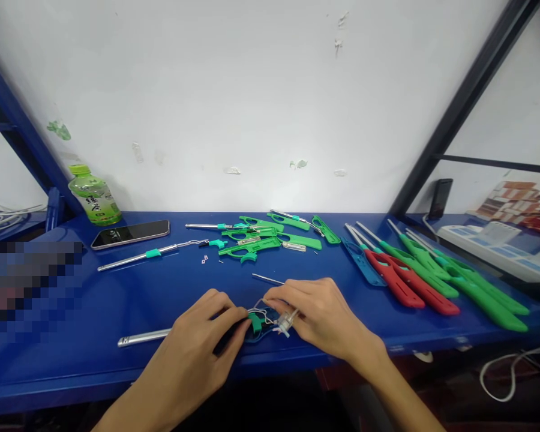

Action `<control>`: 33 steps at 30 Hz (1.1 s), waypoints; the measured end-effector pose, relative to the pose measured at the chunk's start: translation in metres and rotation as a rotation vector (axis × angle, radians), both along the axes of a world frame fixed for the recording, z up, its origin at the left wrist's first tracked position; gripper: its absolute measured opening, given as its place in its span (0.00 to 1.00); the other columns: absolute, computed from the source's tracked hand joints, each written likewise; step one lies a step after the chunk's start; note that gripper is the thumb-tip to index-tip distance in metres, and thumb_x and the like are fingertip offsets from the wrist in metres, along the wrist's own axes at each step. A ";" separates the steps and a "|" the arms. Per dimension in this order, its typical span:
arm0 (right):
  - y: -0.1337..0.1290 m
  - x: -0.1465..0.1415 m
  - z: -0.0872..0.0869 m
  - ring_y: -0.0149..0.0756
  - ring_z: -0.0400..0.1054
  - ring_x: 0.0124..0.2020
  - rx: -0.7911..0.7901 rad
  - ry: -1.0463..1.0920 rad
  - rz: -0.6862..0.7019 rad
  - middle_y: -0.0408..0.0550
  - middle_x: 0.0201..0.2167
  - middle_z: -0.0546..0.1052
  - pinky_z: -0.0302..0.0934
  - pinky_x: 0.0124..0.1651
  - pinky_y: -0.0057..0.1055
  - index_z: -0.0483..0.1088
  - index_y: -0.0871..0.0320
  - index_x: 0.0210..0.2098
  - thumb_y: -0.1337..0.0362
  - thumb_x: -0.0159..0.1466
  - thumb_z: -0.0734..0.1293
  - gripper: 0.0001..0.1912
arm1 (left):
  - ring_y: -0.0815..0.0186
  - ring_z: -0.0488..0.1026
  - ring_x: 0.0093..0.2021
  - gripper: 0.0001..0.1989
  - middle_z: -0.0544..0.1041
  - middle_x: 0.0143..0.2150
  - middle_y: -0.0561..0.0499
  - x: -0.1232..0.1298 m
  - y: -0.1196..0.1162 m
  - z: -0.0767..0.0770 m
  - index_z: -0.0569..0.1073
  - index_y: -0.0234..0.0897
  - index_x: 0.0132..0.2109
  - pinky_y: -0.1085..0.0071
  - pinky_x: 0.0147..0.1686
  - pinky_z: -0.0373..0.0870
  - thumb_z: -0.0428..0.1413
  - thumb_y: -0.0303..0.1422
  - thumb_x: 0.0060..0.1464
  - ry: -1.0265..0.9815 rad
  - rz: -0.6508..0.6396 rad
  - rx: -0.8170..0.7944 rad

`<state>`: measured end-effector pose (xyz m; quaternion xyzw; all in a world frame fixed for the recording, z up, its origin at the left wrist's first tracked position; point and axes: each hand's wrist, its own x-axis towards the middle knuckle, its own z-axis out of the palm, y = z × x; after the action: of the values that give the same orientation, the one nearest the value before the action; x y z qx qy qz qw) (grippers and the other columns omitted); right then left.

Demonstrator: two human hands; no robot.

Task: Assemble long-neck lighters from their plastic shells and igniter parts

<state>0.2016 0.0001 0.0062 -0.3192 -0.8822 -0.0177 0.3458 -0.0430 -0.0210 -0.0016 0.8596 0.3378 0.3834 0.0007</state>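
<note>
Near the table's front edge, my left hand (202,339) is closed on a gas lighter, its silver tube (143,338) poking out to the left. Between my hands show the lighter's green trigger (255,324), white wires (266,314) and part of a blue shell (252,340). My right hand (319,312) is closed around a small clear plastic piece (286,323), perhaps the gas tank's valve end. A thin metal rod (267,278) sticks out beyond its fingers; whatever handle it has is hidden.
Opened green lighter shells (261,245) lie beyond my hands, with a loose lighter tube (137,259) to their left. Red lighters (398,279), green lighters (486,294) and a blue shell (364,264) lie right. A phone (130,234) and bottle (94,195) are back left.
</note>
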 end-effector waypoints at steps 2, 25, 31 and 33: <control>0.000 0.000 0.000 0.29 0.73 0.29 -0.001 0.003 0.003 0.41 0.32 0.81 0.53 0.32 0.29 0.76 0.56 0.46 0.63 0.78 0.64 0.08 | 0.65 0.74 0.36 0.08 0.76 0.38 0.51 0.000 0.000 0.000 0.77 0.39 0.46 0.69 0.37 0.73 0.54 0.24 0.69 0.005 -0.003 -0.002; -0.002 0.000 0.000 0.29 0.75 0.30 -0.021 0.022 0.020 0.41 0.33 0.82 0.54 0.32 0.29 0.77 0.55 0.47 0.62 0.78 0.64 0.09 | 0.66 0.79 0.37 0.08 0.79 0.39 0.50 0.001 0.000 0.004 0.77 0.39 0.40 0.71 0.38 0.76 0.54 0.26 0.68 -0.006 0.035 -0.020; -0.003 0.001 0.000 0.28 0.76 0.32 -0.091 0.036 0.031 0.41 0.36 0.84 0.56 0.34 0.27 0.76 0.54 0.48 0.62 0.77 0.66 0.07 | 0.66 0.79 0.39 0.07 0.81 0.40 0.51 0.000 0.001 0.001 0.76 0.40 0.43 0.71 0.40 0.77 0.55 0.25 0.67 -0.029 0.031 -0.031; -0.002 0.002 0.000 0.28 0.75 0.31 -0.104 0.047 0.030 0.40 0.36 0.84 0.56 0.34 0.27 0.76 0.54 0.47 0.62 0.77 0.66 0.06 | 0.67 0.80 0.39 0.07 0.81 0.41 0.52 -0.001 0.001 0.000 0.76 0.40 0.43 0.72 0.41 0.77 0.55 0.25 0.67 -0.044 0.023 -0.037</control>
<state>0.2031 -0.0022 0.0064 -0.3240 -0.8781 0.0409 0.3496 -0.0437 -0.0200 -0.0012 0.8469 0.3545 0.3958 0.0198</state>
